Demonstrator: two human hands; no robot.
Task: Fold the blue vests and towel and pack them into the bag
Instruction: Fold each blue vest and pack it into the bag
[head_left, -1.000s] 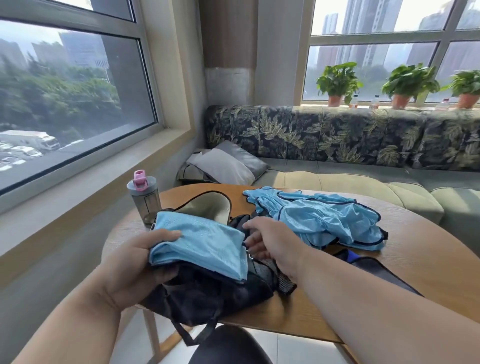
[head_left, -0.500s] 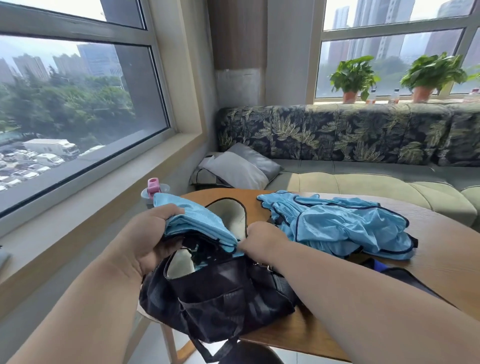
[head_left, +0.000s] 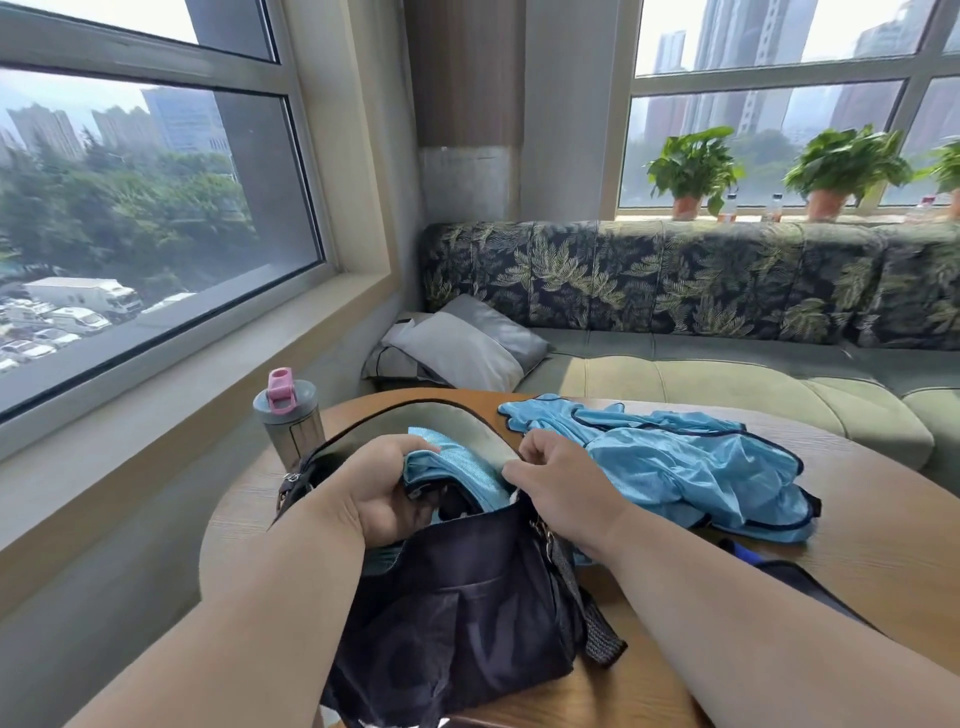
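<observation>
One folded towel (head_left: 457, 470) clamped in left hand (head_left: 371, 493) fingers, right hand (head_left: 563, 491) pinching one bag (head_left: 467, 618) (rim), vests (head_left: 691, 467) heaped, uncountable

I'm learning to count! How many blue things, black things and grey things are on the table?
Blue: 2, the towel going into the bag and the vest pile; I can't tell how many vests.
Black: 1, the bag.
Grey: 1, the bottle.
Total: 4

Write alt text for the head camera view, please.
A left hand pushes a folded blue towel into an open dark bag on a wooden table, while the right hand holds the bag's rim; blue vests lie unfolded beside it.
</observation>
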